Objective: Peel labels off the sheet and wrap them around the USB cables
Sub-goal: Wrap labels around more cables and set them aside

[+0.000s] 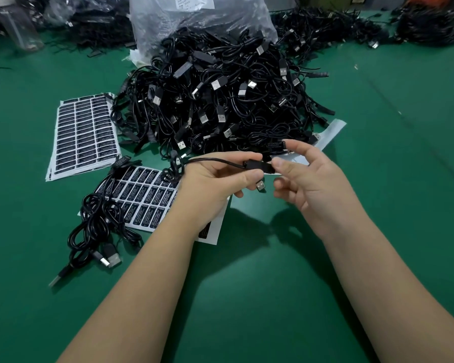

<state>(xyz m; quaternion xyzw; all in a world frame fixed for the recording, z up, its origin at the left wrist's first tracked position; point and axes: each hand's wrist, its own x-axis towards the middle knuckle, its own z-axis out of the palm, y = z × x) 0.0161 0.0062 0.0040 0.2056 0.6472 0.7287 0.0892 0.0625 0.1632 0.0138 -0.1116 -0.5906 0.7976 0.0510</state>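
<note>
**Head view: label poised over the cable's inline block**

We note the cable [215, 160] in hand at centre frame, held above the green table [273, 297]. Its small black inline block [257, 165] lies with its long axis roughly left to right across the picture. The left hand [215, 184] grips the cable just left of the block, fingers curled round it, and a USB plug [260, 185] pokes out below those fingers.

The right hand [307, 176] meets the block from the right. Its thumb tip touches the block's right end, and thumb and forefinger pinch a black label [276, 145] that stands just above and a little right of the block. We judge the label is peeled and not yet wrapped; how much already sticks, we cannot tell.

The coming move, as we read it, turns on this: the label sits above the block and must come down across its long axis, so the right hand is the nearer and working one while the left steadies.

Outward: a part-used label sheet [142, 195] lies under the left wrist, at lower left of centre. A fuller sheet [85, 132] sits at left. A few loose cables [97, 226] lie at lower left. The big cable heap [220, 100] fills upper centre, spilling from a clear plastic bag [194, 19].
</note>
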